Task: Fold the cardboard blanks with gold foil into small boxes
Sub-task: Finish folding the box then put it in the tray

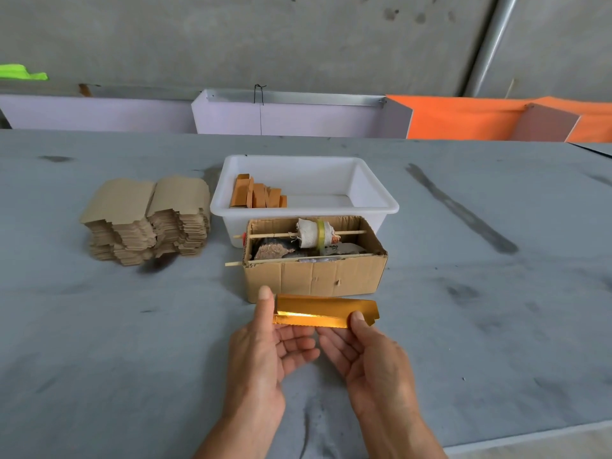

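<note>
A gold-foil cardboard blank [318, 313], partly folded along its length, is held low above the grey table, in front of the brown carton. My left hand [265, 346] holds its left end, thumb up along the edge and fingers underneath. My right hand [367, 352] pinches its right end with the thumb on top. A tall stack of flat brown blanks [145, 220] lies at the left. Several folded small boxes [258, 193] stand in the white plastic tub [374, 190].
A brown carton [314, 276] with sticks and a wrapped roller across its top stands right behind my hands. Purple and orange panels line the table's far edge. The table's front edge runs at the lower right.
</note>
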`<control>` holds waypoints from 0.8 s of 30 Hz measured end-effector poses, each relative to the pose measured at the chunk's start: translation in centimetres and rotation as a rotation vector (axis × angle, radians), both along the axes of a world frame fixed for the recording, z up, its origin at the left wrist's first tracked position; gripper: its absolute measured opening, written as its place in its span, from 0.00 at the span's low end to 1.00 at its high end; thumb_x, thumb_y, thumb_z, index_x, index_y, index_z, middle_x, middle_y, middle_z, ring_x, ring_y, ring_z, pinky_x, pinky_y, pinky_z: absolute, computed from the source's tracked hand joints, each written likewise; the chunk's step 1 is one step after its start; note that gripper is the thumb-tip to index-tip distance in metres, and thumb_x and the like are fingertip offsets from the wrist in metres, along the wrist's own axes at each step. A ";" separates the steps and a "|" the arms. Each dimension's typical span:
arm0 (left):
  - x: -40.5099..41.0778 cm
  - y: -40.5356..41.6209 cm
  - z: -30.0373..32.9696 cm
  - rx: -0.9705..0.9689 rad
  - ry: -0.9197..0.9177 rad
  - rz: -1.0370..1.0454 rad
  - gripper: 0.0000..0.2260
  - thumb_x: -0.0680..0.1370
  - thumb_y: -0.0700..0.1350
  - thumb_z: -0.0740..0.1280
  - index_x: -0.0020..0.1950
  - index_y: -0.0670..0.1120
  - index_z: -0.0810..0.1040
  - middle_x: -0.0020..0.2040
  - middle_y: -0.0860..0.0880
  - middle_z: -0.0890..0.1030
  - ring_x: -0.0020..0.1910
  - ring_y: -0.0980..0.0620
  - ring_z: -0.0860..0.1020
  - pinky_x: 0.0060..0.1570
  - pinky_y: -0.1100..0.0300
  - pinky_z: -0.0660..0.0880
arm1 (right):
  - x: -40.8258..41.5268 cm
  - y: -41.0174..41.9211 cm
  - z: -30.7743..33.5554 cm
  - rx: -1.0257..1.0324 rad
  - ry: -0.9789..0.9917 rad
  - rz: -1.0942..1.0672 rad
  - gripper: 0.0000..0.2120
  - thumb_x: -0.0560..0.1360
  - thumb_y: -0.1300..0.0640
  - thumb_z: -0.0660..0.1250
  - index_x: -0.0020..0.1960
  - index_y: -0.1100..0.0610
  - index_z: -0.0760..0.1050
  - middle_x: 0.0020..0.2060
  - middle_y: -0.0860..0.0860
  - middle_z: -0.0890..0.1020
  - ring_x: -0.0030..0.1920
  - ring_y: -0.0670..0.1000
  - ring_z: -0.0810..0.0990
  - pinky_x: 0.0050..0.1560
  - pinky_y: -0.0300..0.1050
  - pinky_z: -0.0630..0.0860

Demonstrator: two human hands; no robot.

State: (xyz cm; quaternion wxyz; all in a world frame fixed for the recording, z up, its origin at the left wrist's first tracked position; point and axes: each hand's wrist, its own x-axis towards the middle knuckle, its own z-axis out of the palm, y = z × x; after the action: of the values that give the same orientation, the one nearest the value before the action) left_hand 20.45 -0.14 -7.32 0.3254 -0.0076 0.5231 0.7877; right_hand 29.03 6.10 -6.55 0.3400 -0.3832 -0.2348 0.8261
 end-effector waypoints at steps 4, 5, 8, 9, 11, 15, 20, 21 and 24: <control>0.9 -0.2 -0.2 -0.042 0.092 -0.072 0.10 0.62 0.47 0.75 0.31 0.40 0.81 0.28 0.43 0.78 0.24 0.53 0.76 0.24 0.60 0.76 | 0.0 -0.1 0.3 0.007 -0.007 0.006 0.11 0.79 0.62 0.61 0.43 0.68 0.76 0.31 0.63 0.83 0.29 0.55 0.83 0.27 0.42 0.80; 1.1 -0.1 -0.4 -0.052 0.106 -0.079 0.07 0.63 0.43 0.76 0.30 0.40 0.81 0.27 0.44 0.77 0.23 0.54 0.75 0.24 0.61 0.75 | 0.0 -0.2 0.3 0.005 -0.014 0.007 0.11 0.79 0.62 0.61 0.43 0.68 0.76 0.31 0.63 0.83 0.28 0.55 0.83 0.26 0.42 0.79; 1.0 0.2 -0.6 -0.054 0.108 -0.076 0.11 0.69 0.37 0.73 0.26 0.41 0.80 0.25 0.45 0.76 0.22 0.55 0.73 0.24 0.62 0.75 | 0.1 -0.3 0.4 0.025 -0.032 0.023 0.12 0.79 0.61 0.61 0.42 0.67 0.77 0.31 0.62 0.83 0.29 0.55 0.83 0.26 0.42 0.79; 0.9 0.2 -0.6 -0.046 0.099 -0.070 0.13 0.70 0.36 0.72 0.26 0.41 0.79 0.24 0.45 0.75 0.22 0.54 0.73 0.24 0.63 0.74 | 0.2 -0.3 0.4 0.042 -0.037 0.038 0.12 0.79 0.61 0.61 0.41 0.66 0.77 0.32 0.62 0.83 0.30 0.55 0.84 0.26 0.42 0.79; 0.7 0.2 -0.6 -0.033 0.089 -0.058 0.14 0.71 0.35 0.71 0.25 0.42 0.79 0.24 0.45 0.75 0.21 0.54 0.73 0.23 0.63 0.74 | 0.2 -0.3 0.3 0.078 -0.051 0.073 0.12 0.79 0.60 0.62 0.41 0.66 0.78 0.34 0.62 0.84 0.32 0.55 0.84 0.28 0.42 0.80; 0.6 0.0 -0.5 -0.001 0.071 -0.018 0.14 0.72 0.34 0.70 0.26 0.42 0.78 0.25 0.45 0.77 0.23 0.54 0.74 0.23 0.62 0.74 | 0.1 -0.4 0.4 0.119 -0.090 0.120 0.05 0.73 0.63 0.68 0.39 0.64 0.78 0.34 0.62 0.84 0.31 0.52 0.84 0.28 0.40 0.79; 0.4 -0.2 -0.1 0.026 0.039 -0.010 0.07 0.72 0.34 0.69 0.34 0.39 0.78 0.28 0.43 0.80 0.24 0.53 0.75 0.24 0.62 0.76 | -0.1 -0.5 0.8 0.152 -0.137 0.107 0.03 0.70 0.63 0.71 0.38 0.61 0.79 0.31 0.59 0.83 0.28 0.49 0.82 0.23 0.37 0.74; 0.4 -0.3 -0.2 0.028 0.039 -0.016 0.07 0.72 0.34 0.69 0.34 0.38 0.78 0.28 0.43 0.80 0.24 0.53 0.76 0.25 0.62 0.76 | -0.2 -0.5 0.8 0.155 -0.145 0.104 0.04 0.70 0.63 0.71 0.37 0.61 0.79 0.31 0.59 0.83 0.28 0.49 0.82 0.23 0.37 0.74; 0.2 -0.4 -0.3 0.036 0.051 -0.018 0.06 0.72 0.35 0.70 0.34 0.36 0.79 0.29 0.41 0.81 0.25 0.52 0.78 0.26 0.62 0.77 | -0.3 -0.5 0.9 0.172 -0.169 0.099 0.05 0.71 0.63 0.71 0.36 0.60 0.78 0.31 0.59 0.83 0.28 0.49 0.82 0.23 0.37 0.73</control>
State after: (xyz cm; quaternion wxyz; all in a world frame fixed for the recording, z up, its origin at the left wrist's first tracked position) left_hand 20.69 -0.53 -7.57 0.3192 0.0229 0.5171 0.7939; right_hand 28.73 5.64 -5.67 0.3096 -0.4090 -0.3513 0.7832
